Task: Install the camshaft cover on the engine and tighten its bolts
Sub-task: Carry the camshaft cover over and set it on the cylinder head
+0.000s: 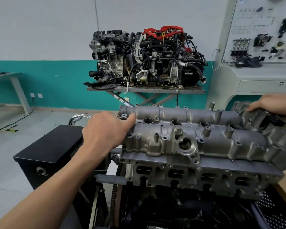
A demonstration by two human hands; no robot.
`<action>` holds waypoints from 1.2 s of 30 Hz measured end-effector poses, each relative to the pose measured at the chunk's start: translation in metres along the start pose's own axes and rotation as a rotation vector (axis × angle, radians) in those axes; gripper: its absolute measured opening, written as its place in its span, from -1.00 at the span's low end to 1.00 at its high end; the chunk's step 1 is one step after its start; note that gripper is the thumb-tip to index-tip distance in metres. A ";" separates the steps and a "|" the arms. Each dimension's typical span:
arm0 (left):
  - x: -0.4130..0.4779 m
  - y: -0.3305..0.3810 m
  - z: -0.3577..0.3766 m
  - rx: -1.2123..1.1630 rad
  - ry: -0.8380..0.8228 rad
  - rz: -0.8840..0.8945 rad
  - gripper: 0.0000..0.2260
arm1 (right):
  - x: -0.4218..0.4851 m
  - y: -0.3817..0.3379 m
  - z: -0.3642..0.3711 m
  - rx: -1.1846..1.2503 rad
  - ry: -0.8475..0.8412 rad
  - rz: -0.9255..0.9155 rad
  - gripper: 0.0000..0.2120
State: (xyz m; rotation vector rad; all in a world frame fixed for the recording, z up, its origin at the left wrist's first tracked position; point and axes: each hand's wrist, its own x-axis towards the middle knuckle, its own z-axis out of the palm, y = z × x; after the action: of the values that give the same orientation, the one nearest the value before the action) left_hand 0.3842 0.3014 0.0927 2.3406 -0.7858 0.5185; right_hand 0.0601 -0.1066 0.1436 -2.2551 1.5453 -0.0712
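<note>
The grey cast camshaft cover [195,129] lies lengthwise on top of the engine's cylinder head [196,176], with several round plug wells along its middle. My left hand [106,131] grips the cover's left end, thumb on top near the first well. Over at the far right, my right hand [274,103] holds the cover's other end, fingers curled over the casting. Small bolt heads and bosses dot the cover's rim; whether they are seated cannot be told.
A black box [51,151] stands left of the engine stand. Two complete engines [147,58] sit on a scissor-lift table against the teal wall. A display board with parts [262,30] is at right. A toothed flywheel [116,195] shows below the head.
</note>
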 end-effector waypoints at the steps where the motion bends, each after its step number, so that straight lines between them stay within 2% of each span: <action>1: 0.000 0.000 0.000 0.007 -0.005 0.004 -0.29 | -0.021 -0.011 0.005 0.027 0.013 -0.011 -0.39; 5: 0.002 0.001 0.000 0.039 -0.005 0.032 -0.21 | -0.088 -0.052 0.018 0.052 0.076 -0.072 -0.63; 16: -0.002 -0.001 0.003 0.037 0.011 -0.012 -0.30 | -0.089 -0.063 0.016 -0.056 0.075 -0.162 -0.62; 25: -0.001 -0.001 0.001 0.068 -0.004 -0.004 -0.29 | -0.087 -0.065 0.018 -0.091 0.112 -0.268 -0.65; 31: -0.003 -0.003 0.000 0.049 0.007 0.015 -0.30 | -0.097 -0.060 0.022 -0.090 0.149 -0.260 -0.62; 36: -0.006 -0.005 -0.002 0.040 0.012 0.024 -0.30 | -0.106 -0.061 0.024 -0.128 0.117 -0.293 -0.54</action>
State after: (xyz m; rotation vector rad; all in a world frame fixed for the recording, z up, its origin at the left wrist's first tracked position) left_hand 0.3824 0.3085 0.0884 2.3651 -0.8057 0.5622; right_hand 0.0791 0.0146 0.1629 -2.6066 1.2952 -0.1951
